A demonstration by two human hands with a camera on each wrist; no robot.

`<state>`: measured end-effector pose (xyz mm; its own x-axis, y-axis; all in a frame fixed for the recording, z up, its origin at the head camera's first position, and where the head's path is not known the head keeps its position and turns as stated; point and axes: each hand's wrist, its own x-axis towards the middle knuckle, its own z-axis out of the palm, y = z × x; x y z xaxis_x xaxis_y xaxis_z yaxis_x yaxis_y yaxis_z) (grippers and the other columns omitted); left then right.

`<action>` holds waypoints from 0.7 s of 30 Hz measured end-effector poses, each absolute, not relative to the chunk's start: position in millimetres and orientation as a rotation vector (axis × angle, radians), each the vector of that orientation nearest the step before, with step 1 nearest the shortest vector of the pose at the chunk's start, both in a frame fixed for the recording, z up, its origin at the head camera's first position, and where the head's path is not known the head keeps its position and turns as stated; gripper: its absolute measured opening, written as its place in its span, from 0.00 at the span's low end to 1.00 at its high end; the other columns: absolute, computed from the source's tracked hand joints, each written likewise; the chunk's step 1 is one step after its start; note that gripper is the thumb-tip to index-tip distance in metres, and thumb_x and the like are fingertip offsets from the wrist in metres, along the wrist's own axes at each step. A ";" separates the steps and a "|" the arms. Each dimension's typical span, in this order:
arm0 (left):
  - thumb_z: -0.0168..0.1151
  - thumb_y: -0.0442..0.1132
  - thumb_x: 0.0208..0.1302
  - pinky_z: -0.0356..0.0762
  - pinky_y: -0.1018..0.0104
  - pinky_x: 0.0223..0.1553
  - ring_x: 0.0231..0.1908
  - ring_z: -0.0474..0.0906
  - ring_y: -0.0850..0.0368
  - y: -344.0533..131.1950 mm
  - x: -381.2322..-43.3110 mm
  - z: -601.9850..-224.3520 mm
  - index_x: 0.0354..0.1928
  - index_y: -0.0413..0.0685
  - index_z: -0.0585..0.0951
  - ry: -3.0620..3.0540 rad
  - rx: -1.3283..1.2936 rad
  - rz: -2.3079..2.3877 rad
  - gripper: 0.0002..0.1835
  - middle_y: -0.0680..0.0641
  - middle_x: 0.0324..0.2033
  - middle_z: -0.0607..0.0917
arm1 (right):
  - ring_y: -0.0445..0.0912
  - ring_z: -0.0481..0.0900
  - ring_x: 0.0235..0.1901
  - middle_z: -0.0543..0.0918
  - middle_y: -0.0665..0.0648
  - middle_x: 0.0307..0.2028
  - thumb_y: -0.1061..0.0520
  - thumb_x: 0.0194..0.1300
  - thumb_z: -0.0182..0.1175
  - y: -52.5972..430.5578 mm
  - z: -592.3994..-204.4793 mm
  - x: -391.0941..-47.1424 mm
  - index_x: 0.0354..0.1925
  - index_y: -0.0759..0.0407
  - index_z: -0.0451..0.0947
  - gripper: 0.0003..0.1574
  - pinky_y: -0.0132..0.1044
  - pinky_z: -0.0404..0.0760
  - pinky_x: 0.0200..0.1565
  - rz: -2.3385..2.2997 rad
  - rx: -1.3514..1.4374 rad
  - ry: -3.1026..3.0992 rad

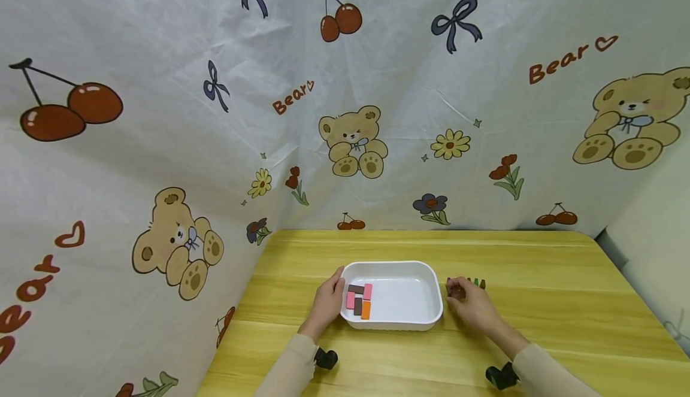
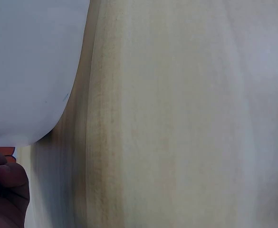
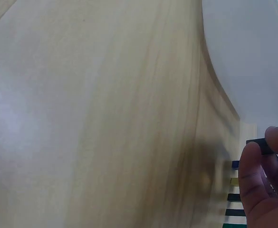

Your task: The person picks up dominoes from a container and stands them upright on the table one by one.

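A white plastic tray (image 1: 406, 295) sits on the table. Inside its left end lie small rectangular blocks: two pink, two brown and an orange block (image 1: 366, 310). My left hand (image 1: 325, 301) holds the tray's left rim; in the left wrist view its curled fingers (image 2: 13, 175) appear near the tray corner. Just beyond the tray's right side, my right hand (image 1: 474, 307) pinches a dark block (image 3: 260, 146) between thumb and finger. Close to that hand is a row of loose blocks, including a blue block (image 3: 235, 165), a yellow block (image 3: 234, 181) and a green block (image 3: 234, 225), partly hidden by the fingers.
Yellow wood-grain table (image 1: 388, 358) lies under everything. A white cloth (image 1: 377, 73) printed with bears, cherries, bows and flowers hangs behind and along the left. Black wrist-camera mounts (image 1: 502, 376) show at both sleeves.
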<state>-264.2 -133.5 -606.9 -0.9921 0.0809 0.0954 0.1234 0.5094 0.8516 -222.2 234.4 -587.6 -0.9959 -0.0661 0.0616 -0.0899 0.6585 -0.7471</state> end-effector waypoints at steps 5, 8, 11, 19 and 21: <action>0.45 0.44 0.84 0.67 0.44 0.75 0.75 0.66 0.41 -133.8 -265.6 -608.7 0.77 0.45 0.67 -2.709 -0.164 -1.519 0.26 0.42 0.74 0.71 | 0.51 0.84 0.45 0.84 0.61 0.46 0.66 0.68 0.65 235.6 -592.9 -220.1 0.54 0.66 0.77 0.17 0.46 0.88 0.50 1.288 0.104 -2.853; 0.45 0.43 0.84 0.66 0.44 0.75 0.75 0.65 0.41 -133.9 -265.7 -608.2 0.77 0.46 0.67 -2.704 -0.161 -1.532 0.26 0.42 0.74 0.71 | 0.50 0.84 0.44 0.85 0.60 0.46 0.66 0.67 0.65 236.1 -596.0 -219.5 0.54 0.66 0.78 0.17 0.45 0.88 0.48 1.301 0.100 -2.857; 0.45 0.42 0.83 0.66 0.42 0.75 0.74 0.66 0.39 -133.9 -265.4 -608.1 0.77 0.43 0.67 -2.684 -0.185 -1.533 0.25 0.40 0.74 0.71 | 0.49 0.84 0.43 0.85 0.60 0.45 0.66 0.66 0.66 235.8 -597.7 -218.8 0.53 0.66 0.78 0.17 0.41 0.88 0.45 1.313 0.096 -2.859; 0.45 0.44 0.84 0.66 0.43 0.75 0.75 0.65 0.40 -133.7 -264.0 -607.7 0.77 0.44 0.67 -2.689 -0.187 -1.528 0.26 0.40 0.74 0.71 | 0.47 0.84 0.41 0.85 0.60 0.44 0.68 0.64 0.66 236.0 -599.4 -215.9 0.52 0.67 0.79 0.17 0.33 0.85 0.41 1.311 0.080 -2.855; 0.45 0.44 0.84 0.66 0.43 0.75 0.75 0.65 0.40 -133.6 -263.8 -606.9 0.77 0.44 0.67 -2.686 -0.186 -1.534 0.26 0.40 0.74 0.71 | 0.47 0.83 0.40 0.85 0.60 0.44 0.68 0.64 0.66 236.3 -600.2 -216.1 0.52 0.67 0.79 0.17 0.32 0.85 0.40 1.312 0.080 -2.853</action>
